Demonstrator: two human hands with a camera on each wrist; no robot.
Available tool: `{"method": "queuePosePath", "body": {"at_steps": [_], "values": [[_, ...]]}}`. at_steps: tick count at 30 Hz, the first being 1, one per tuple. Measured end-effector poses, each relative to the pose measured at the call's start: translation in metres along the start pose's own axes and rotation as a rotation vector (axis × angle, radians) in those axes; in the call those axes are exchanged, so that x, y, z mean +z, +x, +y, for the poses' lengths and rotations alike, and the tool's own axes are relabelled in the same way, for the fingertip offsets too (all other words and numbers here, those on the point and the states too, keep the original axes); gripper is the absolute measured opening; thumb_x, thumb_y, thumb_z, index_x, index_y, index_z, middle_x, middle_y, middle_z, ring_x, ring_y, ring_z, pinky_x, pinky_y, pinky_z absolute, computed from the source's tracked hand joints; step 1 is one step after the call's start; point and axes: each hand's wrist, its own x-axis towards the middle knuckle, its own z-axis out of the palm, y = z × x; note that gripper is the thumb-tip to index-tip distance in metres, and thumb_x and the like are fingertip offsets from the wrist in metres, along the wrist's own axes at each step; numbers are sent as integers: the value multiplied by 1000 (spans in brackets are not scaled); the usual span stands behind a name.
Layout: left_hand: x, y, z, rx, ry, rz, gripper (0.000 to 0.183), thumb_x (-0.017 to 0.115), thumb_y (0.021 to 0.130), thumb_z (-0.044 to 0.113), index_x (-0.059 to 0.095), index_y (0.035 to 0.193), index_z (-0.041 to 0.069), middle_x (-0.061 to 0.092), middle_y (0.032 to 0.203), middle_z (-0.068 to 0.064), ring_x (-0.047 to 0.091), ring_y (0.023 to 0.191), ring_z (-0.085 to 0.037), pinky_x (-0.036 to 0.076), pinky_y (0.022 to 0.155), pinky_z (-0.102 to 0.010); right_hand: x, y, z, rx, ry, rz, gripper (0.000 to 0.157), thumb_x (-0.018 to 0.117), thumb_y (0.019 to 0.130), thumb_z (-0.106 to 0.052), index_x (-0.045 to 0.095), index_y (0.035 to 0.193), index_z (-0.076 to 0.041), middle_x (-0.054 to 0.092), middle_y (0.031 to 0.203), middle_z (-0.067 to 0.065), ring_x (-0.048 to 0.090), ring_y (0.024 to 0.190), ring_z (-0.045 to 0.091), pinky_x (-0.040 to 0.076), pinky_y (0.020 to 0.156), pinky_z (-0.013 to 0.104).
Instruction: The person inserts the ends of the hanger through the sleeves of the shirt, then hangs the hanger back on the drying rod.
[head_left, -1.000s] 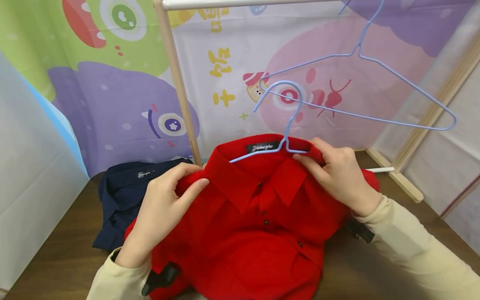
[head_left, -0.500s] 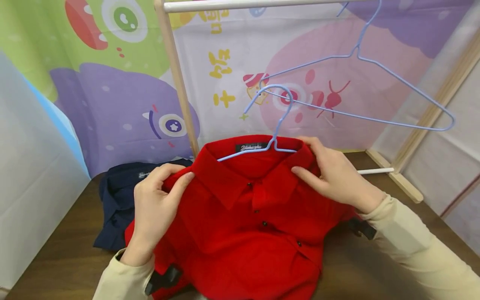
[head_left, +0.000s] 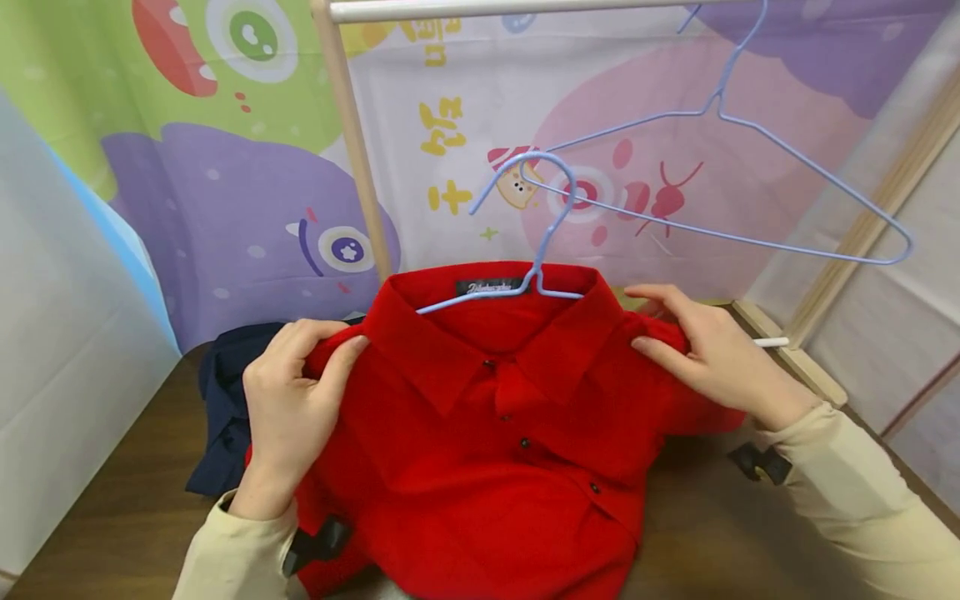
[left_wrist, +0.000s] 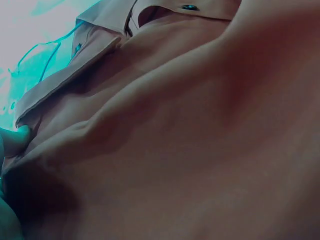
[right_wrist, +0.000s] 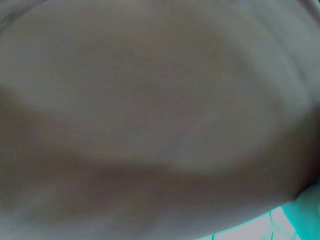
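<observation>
A red collared shirt (head_left: 465,467) with dark buttons fills the middle of the head view. Inside its neck sits a light blue wire hanger (head_left: 573,179), its hook standing above the collar and its arms running under the cloth. My left hand (head_left: 292,400) pinches the shirt at the shoulder on the left. At the other shoulder, my right hand (head_left: 712,354) has its thumb on the front of the cloth and its fingers spread apart above. Cloth fills most of the left wrist view, with a thumb (left_wrist: 17,140) at the edge. The right wrist view is mostly blurred cloth (right_wrist: 150,100).
A second blue hanger (head_left: 712,108) hangs from the white bar (head_left: 525,8) of a wooden rack (head_left: 352,142). Dark blue folded clothing (head_left: 225,417) lies on the brown table (head_left: 97,500) to the left. A cartoon-printed curtain (head_left: 247,217) stands behind.
The shirt's collar and the hanger have shifted left with my left hand. My right hand has moved from beside the collar outward to the right along the shoulder, its fingers now spread.
</observation>
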Motion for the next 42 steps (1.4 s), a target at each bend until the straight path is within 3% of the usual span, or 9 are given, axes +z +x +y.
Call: {"method": "queuePosePath", "body": {"at_steps": [4,12,18,22,25,29,35,39,42], "values": [[-2,2,0,-43,-36,14,6,71,77,6,68,80,2,65,76,-7,51,67,-2,38,58,-14,-6,-5,10,15,-49,21,52,69,76,-5,51,124,-15,63,97,-4,54,74,5,40,68,16],[3,1,-3,-101,-66,-26,7,70,79,7,68,83,1,65,79,-8,51,66,-2,40,57,-13,-9,-13,15,-64,-74,79,44,63,79,-1,60,119,-19,65,106,-3,59,91,5,35,85,5],[5,-3,-8,-121,-63,-51,7,69,80,9,68,84,3,66,81,-7,52,66,-2,41,58,-12,-7,-15,17,-91,-31,177,23,67,81,-22,67,103,-15,69,90,0,58,84,-5,40,75,9],[8,-2,-10,-128,-62,-47,8,68,80,11,68,85,4,66,82,-6,53,66,-2,42,59,-13,-6,-18,16,-97,-10,218,41,51,88,-42,68,95,-5,69,81,9,55,76,-8,41,68,12],[10,-1,-11,-145,-51,-39,10,69,80,13,68,86,5,67,82,-5,52,66,-1,41,58,-13,-7,-19,12,-96,-50,233,49,42,91,-45,66,96,-3,67,78,9,53,63,2,39,62,19],[11,-1,-12,-190,-21,-55,12,70,80,18,69,87,8,66,79,-3,48,62,-2,38,55,-14,-7,-22,10,-91,-88,279,49,40,93,-44,66,93,-3,64,71,5,46,57,9,36,56,24],[9,-3,-18,-270,27,-117,13,69,81,24,69,86,12,64,74,-1,46,57,-5,36,52,-15,-14,-26,13,-75,-50,335,47,45,92,-44,68,90,-3,64,73,7,50,63,2,37,56,21],[12,-4,-22,-297,61,-148,16,67,82,28,68,85,13,64,72,0,46,57,-6,35,52,-16,-22,-29,18,-21,-67,356,36,52,91,-37,68,88,-5,63,72,0,47,59,-2,36,55,19],[14,-4,-24,-306,72,-165,16,66,83,29,67,87,13,63,71,0,46,57,-6,36,53,-16,-29,-32,21,14,-90,380,27,57,89,-30,68,86,-6,60,75,-18,44,56,-3,35,53,19]]}}
